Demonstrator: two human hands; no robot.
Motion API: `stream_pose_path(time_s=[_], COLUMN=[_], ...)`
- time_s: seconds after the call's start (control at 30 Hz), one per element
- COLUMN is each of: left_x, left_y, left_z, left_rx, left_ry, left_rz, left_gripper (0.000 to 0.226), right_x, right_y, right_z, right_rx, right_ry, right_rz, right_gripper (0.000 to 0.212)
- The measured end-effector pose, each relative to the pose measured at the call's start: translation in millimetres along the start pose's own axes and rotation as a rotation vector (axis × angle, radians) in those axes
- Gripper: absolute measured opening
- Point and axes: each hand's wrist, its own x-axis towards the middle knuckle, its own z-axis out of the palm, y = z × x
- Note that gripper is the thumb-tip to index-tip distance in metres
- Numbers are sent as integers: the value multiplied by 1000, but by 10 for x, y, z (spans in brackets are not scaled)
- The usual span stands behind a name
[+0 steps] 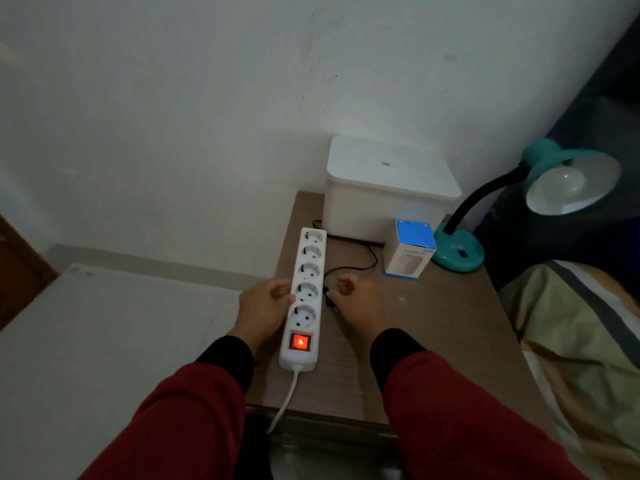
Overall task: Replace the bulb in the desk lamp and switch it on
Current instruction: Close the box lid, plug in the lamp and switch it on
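The teal desk lamp (460,252) stands at the far right corner of the small brown table (433,323), its black gooseneck curving up to a shade tipped toward us, with a white bulb (571,183) seated inside and unlit. Its black cord (367,258) trails across the tabletop toward the near middle, ending at a dark plug (329,299) pinched in the right hand (356,303), whose fingers are curled closed around it just beside the power strip (304,299). The left hand (266,306) grips the strip's left edge, thumb lying across the top near the fourth socket. The strip is white, runs lengthwise away from us, all five sockets bare, and its red rocker switch (300,341) glows at the near end, where a white cable drops over the table edge. Just left of the lamp base stands a small blue-and-white bulb box (410,254), upright, and behind it a white lidded container (388,188) sits against the wall. Both forearms wear red sleeves with black cuffs. A bed with a striped cover (581,327) lies to the right.
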Motion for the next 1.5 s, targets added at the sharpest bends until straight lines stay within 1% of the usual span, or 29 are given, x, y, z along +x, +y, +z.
stream_pose_path(time_s=[0.07,0.27,0.43,0.5,0.57,0.7,0.8,0.93,1.2,1.4,1.5], left_x=[19,48,38,25,8,-40,-61,-70,-57,-41,-37], left_y=[-21,-60,-42,-27,-4,32,40,41,16,-18,-23], left_z=[5,9,18,26,28,28,33,32,31,33,34], left_rx=[-87,-139,-149,-140,-129,-128,-142,-148,-161,-191,-201], left_ry=[-12,-28,-24,-17,-7,19,27,23,21,14,9], left_rz=[-23,-22,-33,-34,-26,-26,-30,-27,-24,-27,-23], left_gripper=[35,35,35,35,35,34,34,34,34,35,35], right_x=[56,133,139,119,99,40,-7,-41,-108,-108,-107], right_y=[10,2,30,45,35,-109,-282,-419,-404,-385,-329], right_z=[54,136,92,43,-14,-175,-247,-157,-13,74,107], right_rx=[-15,-44,-67,-12,97,335,432,343,185,14,-9], right_ry=[6,45,49,63,70,49,15,-5,87,114,116], right_rz=[-2,6,63,83,70,-45,-167,-274,-297,-343,-339], right_gripper=[45,45,48,48,49,54,58,50,18,18,18])
